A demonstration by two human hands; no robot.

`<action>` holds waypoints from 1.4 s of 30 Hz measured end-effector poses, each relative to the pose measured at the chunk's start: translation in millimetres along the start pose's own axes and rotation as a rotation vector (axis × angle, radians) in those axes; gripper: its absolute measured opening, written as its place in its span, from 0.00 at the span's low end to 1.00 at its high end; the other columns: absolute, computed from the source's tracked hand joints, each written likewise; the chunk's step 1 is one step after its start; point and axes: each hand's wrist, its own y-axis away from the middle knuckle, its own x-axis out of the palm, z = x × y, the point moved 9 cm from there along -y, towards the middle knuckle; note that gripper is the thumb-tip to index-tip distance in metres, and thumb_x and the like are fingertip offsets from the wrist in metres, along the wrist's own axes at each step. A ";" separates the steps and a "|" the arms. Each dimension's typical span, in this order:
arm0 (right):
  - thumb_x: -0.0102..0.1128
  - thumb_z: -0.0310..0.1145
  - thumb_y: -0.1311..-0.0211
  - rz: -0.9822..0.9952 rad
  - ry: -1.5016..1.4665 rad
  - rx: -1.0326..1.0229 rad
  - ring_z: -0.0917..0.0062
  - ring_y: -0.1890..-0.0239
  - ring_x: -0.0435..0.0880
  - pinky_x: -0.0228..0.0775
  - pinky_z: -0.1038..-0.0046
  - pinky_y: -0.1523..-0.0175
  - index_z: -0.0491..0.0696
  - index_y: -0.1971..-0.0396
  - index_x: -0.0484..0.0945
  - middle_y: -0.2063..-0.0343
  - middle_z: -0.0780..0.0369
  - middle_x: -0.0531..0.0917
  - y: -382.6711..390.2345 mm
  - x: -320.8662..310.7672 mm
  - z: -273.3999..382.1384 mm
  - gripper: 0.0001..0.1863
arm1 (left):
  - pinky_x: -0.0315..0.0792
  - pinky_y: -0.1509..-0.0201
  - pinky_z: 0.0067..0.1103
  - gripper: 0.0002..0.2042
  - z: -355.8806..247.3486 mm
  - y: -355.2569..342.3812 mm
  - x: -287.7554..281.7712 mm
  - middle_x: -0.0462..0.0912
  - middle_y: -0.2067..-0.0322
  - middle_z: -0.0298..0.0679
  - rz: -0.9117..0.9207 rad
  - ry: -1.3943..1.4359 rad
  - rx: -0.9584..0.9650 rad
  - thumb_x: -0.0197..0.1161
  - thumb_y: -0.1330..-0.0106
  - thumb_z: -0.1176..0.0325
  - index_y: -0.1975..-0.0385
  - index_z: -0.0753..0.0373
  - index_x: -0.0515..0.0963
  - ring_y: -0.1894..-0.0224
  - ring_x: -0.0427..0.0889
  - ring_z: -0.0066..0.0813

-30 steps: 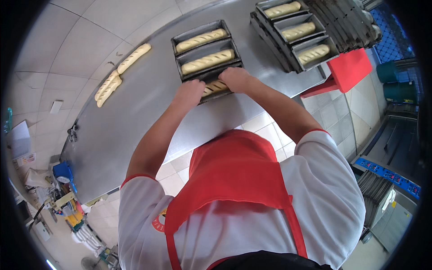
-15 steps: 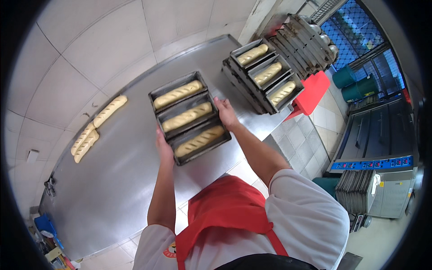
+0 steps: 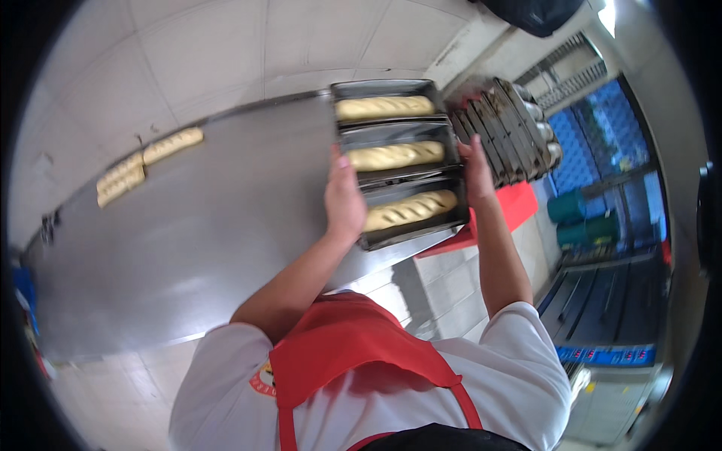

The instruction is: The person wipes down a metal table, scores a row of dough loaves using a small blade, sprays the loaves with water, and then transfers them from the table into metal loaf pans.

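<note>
I hold a dark metal three-slot loaf pan (image 3: 397,129) up above the right end of the steel table (image 3: 195,240). Each slot has one long pale braided dough loaf (image 3: 396,155) in it. My left hand (image 3: 344,197) grips the pan's left side. On the right side of the pan, my right hand (image 3: 477,173) holds its rim. The pan hangs over the stack of other dark pans (image 3: 505,129), which shows behind its right edge.
Two or three shaped dough pieces (image 3: 143,164) lie at the far left of the table by the tiled wall. A red stool or box (image 3: 511,210) stands below the pan stack. Blue-green barrels (image 3: 583,218) and dark racks are on the right.
The pan with its three loaves has been lifted off the table and carried right, toward the stack of pans. Both hands stayed on its sides.
</note>
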 end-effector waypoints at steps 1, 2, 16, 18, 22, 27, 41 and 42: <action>0.39 0.70 0.20 0.096 -0.048 0.037 0.70 0.41 0.83 0.69 0.67 0.30 0.40 0.33 0.78 0.41 0.59 0.86 1.2 10.3 18.4 0.46 | 0.50 0.17 0.29 0.39 14.3 -6.7 17.5 0.60 0.22 0.54 -0.047 -0.052 0.031 0.33 0.13 0.41 0.20 0.73 0.53 0.20 0.58 0.42; 0.39 0.71 0.21 0.118 0.020 0.029 0.70 0.39 0.82 0.68 0.67 0.30 0.40 0.32 0.77 0.40 0.58 0.85 -5.2 -10.5 31.4 0.46 | 0.47 0.16 0.29 0.40 27.1 -11.2 43.6 0.57 0.21 0.58 -0.077 -0.093 0.058 0.33 0.14 0.41 0.20 0.75 0.51 0.18 0.55 0.46; 0.62 0.52 0.21 -0.283 0.671 -0.476 0.71 0.44 0.80 0.67 0.73 0.35 0.33 0.37 0.79 0.51 0.56 0.81 -49.8 -115.3 69.9 0.34 | 0.38 0.14 0.38 0.45 72.6 -31.2 67.5 0.51 0.18 0.55 -0.180 -0.525 0.063 0.34 0.18 0.33 0.19 0.72 0.49 0.15 0.47 0.48; 0.62 0.43 0.21 -0.243 0.709 -0.642 0.71 0.44 0.77 0.67 0.71 0.35 0.36 0.35 0.79 0.47 0.56 0.78 15.5 -47.0 104.8 0.27 | 0.40 0.14 0.35 0.44 55.1 -23.9 38.6 0.52 0.18 0.54 -0.222 -0.265 0.088 0.38 0.17 0.35 0.19 0.72 0.50 0.15 0.48 0.45; 0.59 0.51 0.27 0.193 0.606 -1.066 0.55 0.33 0.75 0.67 0.54 0.30 0.40 0.34 0.80 0.36 0.47 0.78 129.2 139.3 70.2 0.33 | 0.41 0.13 0.34 0.39 43.2 -7.5 29.8 0.55 0.18 0.48 -0.110 0.386 -0.013 0.41 0.16 0.39 0.20 0.69 0.56 0.16 0.50 0.39; 0.53 0.55 0.25 0.388 0.696 -1.065 0.45 0.22 0.63 0.44 0.46 0.19 0.44 0.24 0.69 0.25 0.46 0.68 73.2 272.7 -51.4 0.38 | 0.46 0.14 0.38 0.46 9.9 9.1 -28.6 0.57 0.19 0.47 0.133 0.685 -0.305 0.36 0.21 0.28 0.19 0.64 0.53 0.18 0.56 0.44; 0.67 0.35 0.31 -0.047 1.074 -0.640 0.53 0.38 0.79 0.71 0.57 0.33 0.48 0.36 0.80 0.37 0.52 0.80 141.9 274.6 -53.7 0.24 | 0.40 0.13 0.36 0.39 30.6 1.3 -242.1 0.47 0.16 0.48 0.129 0.376 -0.388 0.36 0.15 0.40 0.17 0.64 0.46 0.15 0.47 0.45; 0.67 0.32 0.32 -0.132 1.120 -0.666 0.53 0.38 0.79 0.71 0.57 0.33 0.48 0.38 0.80 0.38 0.52 0.80 151.2 257.3 -28.8 0.23 | 0.39 0.13 0.36 0.38 30.2 -8.1 -224.0 0.46 0.16 0.47 0.165 0.323 -0.380 0.37 0.15 0.41 0.16 0.64 0.46 0.15 0.46 0.44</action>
